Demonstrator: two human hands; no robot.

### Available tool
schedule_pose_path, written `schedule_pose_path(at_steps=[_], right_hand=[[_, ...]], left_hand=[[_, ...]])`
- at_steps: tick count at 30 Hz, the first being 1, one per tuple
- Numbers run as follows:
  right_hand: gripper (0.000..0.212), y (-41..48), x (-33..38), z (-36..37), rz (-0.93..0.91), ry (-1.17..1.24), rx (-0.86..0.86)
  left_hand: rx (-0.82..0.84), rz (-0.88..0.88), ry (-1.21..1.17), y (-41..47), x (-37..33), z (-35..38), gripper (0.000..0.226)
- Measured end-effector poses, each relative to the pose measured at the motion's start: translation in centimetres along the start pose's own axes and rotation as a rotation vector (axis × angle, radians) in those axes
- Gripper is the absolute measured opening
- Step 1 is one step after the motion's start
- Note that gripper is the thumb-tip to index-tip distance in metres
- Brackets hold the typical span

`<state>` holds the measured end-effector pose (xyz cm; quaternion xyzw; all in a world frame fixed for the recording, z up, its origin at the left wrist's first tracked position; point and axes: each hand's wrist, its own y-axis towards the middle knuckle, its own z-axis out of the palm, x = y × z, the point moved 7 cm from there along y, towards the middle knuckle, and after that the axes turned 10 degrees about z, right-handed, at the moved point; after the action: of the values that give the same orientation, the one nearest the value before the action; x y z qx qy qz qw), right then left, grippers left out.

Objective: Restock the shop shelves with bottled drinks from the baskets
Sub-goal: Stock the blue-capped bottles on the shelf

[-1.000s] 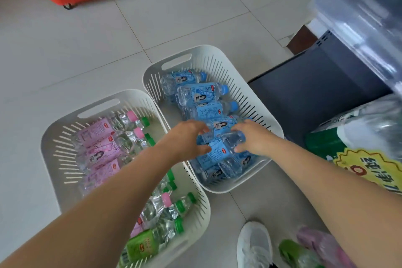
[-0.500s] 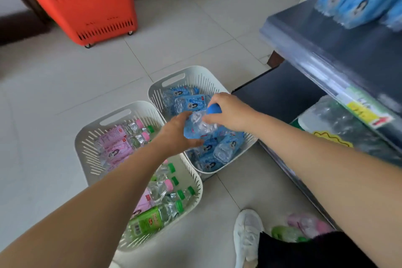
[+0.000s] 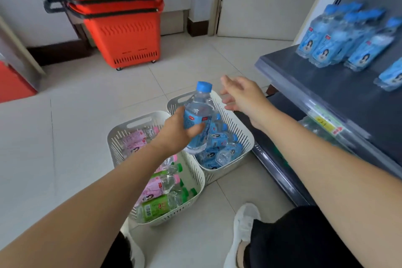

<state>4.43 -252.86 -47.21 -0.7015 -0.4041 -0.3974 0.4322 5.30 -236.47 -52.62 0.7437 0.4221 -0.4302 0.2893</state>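
Bright, even light with soft shadows; the blue-labelled clear plastic bottles (image 3: 339, 37) on the dark metal shelf (image 3: 326, 85) smear with motion blur, and wide-angle distortion bends the edges.

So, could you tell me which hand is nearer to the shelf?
Right. The right hand is open, close beside the shelf edge; the left hand is farther off, over the baskets, holding a bottle.

Two baskets (image 3: 243, 137) side by side on floor, left of shelf (image 3: 326, 85).

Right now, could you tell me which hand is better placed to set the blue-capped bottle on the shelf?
Probably the left hand: it grips the bottle upright above the white basket. The right hand is nearer the shelf but empty.
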Motion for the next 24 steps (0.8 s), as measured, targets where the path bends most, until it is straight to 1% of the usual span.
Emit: schedule_pose_path(at_steps=[2, 4, 7, 9, 11, 13, 15, 17, 19, 21, 24], right_hand=[[0.035, 2.1, -3.1, -0.6, 0.153, 0.007, -0.046], [0.031, 4.4, -7.8, -0.7, 0.333, -0.115, -0.073], [0.005, 7.9, -14.6, 0.2, 0.528, -0.343, -0.011], [0.013, 10.1, -17.8, 0.7, 0.597, -0.508, 0.022], [0.019, 12.3, -20.3, 0.9, 0.648, -0.588, 0.04], [0.038, 14.2, -22.6, 1.3, 0.72, -0.59, 0.061], [0.053, 15.1, -24.4, 1.5, 0.797, -0.608, 0.045], [0.061, 15.5, -26.0, 1.7, 0.857, -0.636, 0.021], [0.06, 15.7, -27.5, 2.1, 0.9, -0.661, 0.024], [0.066, 15.5, -28.9, 3.3, 0.932, -0.64, 0.052], [0.096, 15.2, -31.0, 4.0, 0.988, -0.476, -0.038]], left_hand=[[-0.052, -0.093, -0.151, 0.7, 2.1, 0.3, 0.03], [-0.087, -0.15, -0.209, 1.9, 4.4, 0.9, 0.029], [-0.081, -0.196, -0.151, 4.3, 7.8, 1.9, 0.03], [-0.056, -0.224, -0.159, 5.8, 9.9, 3.0, 0.027], [-0.024, -0.233, -0.171, 7.5, 11.6, 4.1, 0.029], [0.004, -0.251, -0.153, 9.1, 13.0, 4.8, 0.032], [0.031, -0.271, -0.153, 10.4, 14.3, 5.5, 0.034], [0.057, -0.275, -0.147, 11.3, 15.4, 6.0, 0.034], [0.077, -0.285, -0.142, 11.8, 16.5, 6.5, 0.033], [0.081, -0.309, -0.161, 11.8, 17.6, 6.7, 0.033], [0.099, -0.359, -0.224, 11.6, 18.8, 7.1, 0.035]])
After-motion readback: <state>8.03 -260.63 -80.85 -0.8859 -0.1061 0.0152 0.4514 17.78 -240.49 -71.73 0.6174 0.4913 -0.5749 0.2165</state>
